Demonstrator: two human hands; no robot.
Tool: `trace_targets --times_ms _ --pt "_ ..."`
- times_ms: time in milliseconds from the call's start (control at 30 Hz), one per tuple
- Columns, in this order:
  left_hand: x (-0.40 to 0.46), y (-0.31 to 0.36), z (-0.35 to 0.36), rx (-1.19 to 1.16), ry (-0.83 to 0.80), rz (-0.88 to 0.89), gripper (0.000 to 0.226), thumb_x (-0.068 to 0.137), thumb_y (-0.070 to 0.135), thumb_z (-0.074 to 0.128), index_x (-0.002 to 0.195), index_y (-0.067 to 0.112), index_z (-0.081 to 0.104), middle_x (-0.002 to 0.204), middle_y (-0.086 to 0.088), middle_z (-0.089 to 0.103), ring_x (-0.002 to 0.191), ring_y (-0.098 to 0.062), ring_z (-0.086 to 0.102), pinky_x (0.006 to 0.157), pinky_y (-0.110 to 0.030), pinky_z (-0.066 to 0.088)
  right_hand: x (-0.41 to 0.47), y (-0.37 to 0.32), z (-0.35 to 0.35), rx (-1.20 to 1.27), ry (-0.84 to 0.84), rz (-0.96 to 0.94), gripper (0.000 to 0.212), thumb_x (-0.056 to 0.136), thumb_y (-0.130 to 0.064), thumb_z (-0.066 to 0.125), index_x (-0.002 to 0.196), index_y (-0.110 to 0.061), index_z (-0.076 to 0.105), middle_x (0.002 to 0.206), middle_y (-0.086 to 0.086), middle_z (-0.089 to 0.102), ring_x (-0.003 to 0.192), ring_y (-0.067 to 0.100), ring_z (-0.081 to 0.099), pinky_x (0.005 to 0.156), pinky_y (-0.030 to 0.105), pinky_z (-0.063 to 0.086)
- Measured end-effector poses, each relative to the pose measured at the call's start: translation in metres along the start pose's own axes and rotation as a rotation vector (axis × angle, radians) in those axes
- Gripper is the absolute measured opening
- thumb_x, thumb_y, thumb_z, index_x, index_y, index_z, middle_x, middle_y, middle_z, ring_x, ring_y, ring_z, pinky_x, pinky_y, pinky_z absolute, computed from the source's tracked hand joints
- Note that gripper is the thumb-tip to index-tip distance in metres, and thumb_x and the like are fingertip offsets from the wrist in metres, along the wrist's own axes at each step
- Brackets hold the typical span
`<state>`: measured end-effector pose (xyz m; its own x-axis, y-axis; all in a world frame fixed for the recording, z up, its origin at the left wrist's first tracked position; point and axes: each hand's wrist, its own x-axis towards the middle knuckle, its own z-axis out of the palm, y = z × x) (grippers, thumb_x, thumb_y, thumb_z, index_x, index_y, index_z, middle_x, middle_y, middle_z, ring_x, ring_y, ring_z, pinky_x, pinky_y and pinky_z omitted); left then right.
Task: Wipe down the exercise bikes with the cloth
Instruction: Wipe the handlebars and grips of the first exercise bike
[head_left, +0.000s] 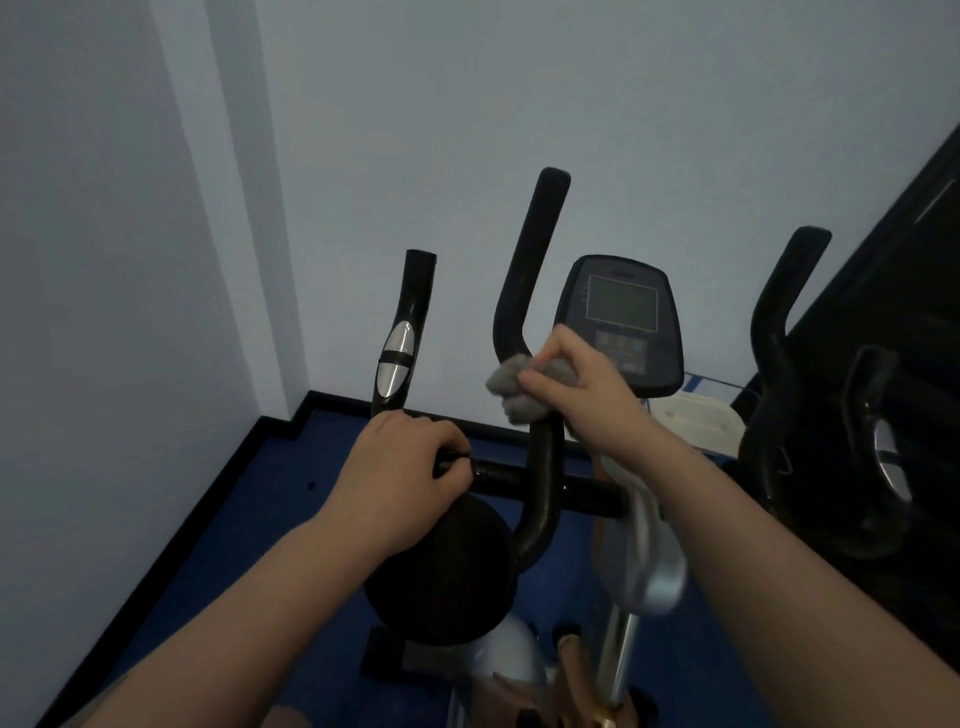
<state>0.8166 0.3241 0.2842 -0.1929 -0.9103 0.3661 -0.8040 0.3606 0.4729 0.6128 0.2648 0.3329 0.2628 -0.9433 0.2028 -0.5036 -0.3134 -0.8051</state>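
Right hand (582, 387) grips the cloth (511, 387) round the handlebar (524, 260). Left hand (400, 467) clasps the crossbar (519, 480). A loose wrap could slip off, skipping spots.

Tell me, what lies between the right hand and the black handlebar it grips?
In the head view, the grey cloth is wrapped between the right hand and the handlebar.

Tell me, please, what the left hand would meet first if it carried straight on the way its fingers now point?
Probably nothing new: the left hand already grips the black crossbar, fingers pointing right along it. Sliding on, it would likely meet the upright handlebar tube, where the right hand holds the grey cloth.
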Motion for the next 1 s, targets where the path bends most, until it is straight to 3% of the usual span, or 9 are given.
trace_targets --times_ms 100,200,267,367,467,567,767,833,1000 --pt "0.0 0.001 -0.002 0.006 -0.005 0.003 0.018 0.087 0.037 0.058 0.099 0.031 0.07 0.081 0.018 0.061 0.081 -0.007 0.049 0.086 -0.027 0.036 -0.002 -0.009 -0.016 -0.065 -0.142 0.059 0.02 0.089 -0.026 0.068 0.086 -0.013 0.053 0.082 0.005 0.06 0.071 0.011 0.055 0.063 0.03 0.046" --pt "0.0 0.004 -0.005 -0.008 -0.006 -0.007 0.017 0.087 0.034 0.059 0.099 0.029 0.071 0.085 0.013 0.067 0.082 -0.008 0.051 0.085 -0.029 0.038 0.017 -0.023 -0.002 -0.012 0.061 0.099 0.02 0.092 -0.027 0.064 0.086 -0.013 0.052 0.091 0.015 0.063 0.074 0.026 0.06 0.055 0.036 0.049" --pt "0.0 0.005 -0.006 -0.004 -0.029 -0.027 0.019 0.089 0.034 0.059 0.102 0.028 0.07 0.091 0.01 0.069 0.09 -0.012 0.052 0.085 -0.03 0.037 0.006 -0.021 0.018 -0.063 0.226 0.1 0.018 0.092 -0.027 0.063 0.084 -0.018 0.049 0.093 0.007 0.061 0.082 0.02 0.06 0.065 0.036 0.049" --pt "-0.002 0.005 -0.006 -0.015 -0.047 -0.036 0.02 0.089 0.035 0.057 0.105 0.03 0.069 0.094 0.011 0.067 0.095 -0.013 0.053 0.091 -0.033 0.04 -0.053 -0.003 0.04 -0.236 0.316 0.068 0.018 0.092 -0.032 0.061 0.084 -0.028 0.044 0.092 -0.008 0.052 0.08 0.002 0.052 0.064 0.027 0.043" --pt "-0.003 0.005 -0.006 -0.025 -0.036 -0.028 0.02 0.09 0.033 0.057 0.105 0.03 0.069 0.093 0.012 0.067 0.093 -0.01 0.053 0.09 -0.033 0.041 -0.09 0.005 0.046 -0.13 0.28 0.044 0.019 0.091 -0.032 0.062 0.082 -0.03 0.045 0.089 -0.009 0.054 0.081 0.004 0.055 0.068 0.031 0.049" --pt "-0.002 0.006 -0.007 -0.023 -0.041 -0.027 0.021 0.09 0.032 0.057 0.106 0.028 0.07 0.093 0.01 0.069 0.088 -0.01 0.052 0.085 -0.032 0.04 -0.058 -0.009 0.033 -0.288 0.258 0.069 0.017 0.092 -0.035 0.06 0.084 -0.029 0.046 0.091 -0.009 0.05 0.083 0.011 0.055 0.071 0.036 0.048" --pt "-0.003 0.008 -0.008 -0.031 -0.033 -0.033 0.022 0.091 0.029 0.059 0.108 0.024 0.071 0.094 0.006 0.07 0.084 -0.011 0.051 0.079 -0.03 0.038 -0.063 -0.009 0.049 -0.294 0.437 0.056 0.015 0.095 -0.029 0.057 0.091 -0.021 0.046 0.094 -0.006 0.049 0.082 0.01 0.053 0.065 0.028 0.041" --pt "-0.003 0.008 -0.007 -0.023 -0.034 -0.037 0.022 0.091 0.029 0.058 0.109 0.026 0.071 0.094 0.007 0.069 0.087 -0.013 0.052 0.082 -0.033 0.04 -0.097 -0.001 0.064 -0.167 0.481 0.051 0.017 0.093 -0.028 0.059 0.085 -0.026 0.045 0.09 -0.01 0.05 0.08 0.002 0.052 0.063 0.016 0.041" --pt "-0.002 0.006 -0.006 -0.015 -0.038 -0.024 0.022 0.091 0.031 0.057 0.108 0.027 0.07 0.096 0.007 0.07 0.089 -0.014 0.052 0.084 -0.034 0.041 -0.124 0.004 0.068 -0.068 0.337 0.051 0.02 0.09 -0.027 0.064 0.08 -0.03 0.047 0.087 -0.01 0.052 0.08 0.003 0.054 0.067 0.02 0.046"
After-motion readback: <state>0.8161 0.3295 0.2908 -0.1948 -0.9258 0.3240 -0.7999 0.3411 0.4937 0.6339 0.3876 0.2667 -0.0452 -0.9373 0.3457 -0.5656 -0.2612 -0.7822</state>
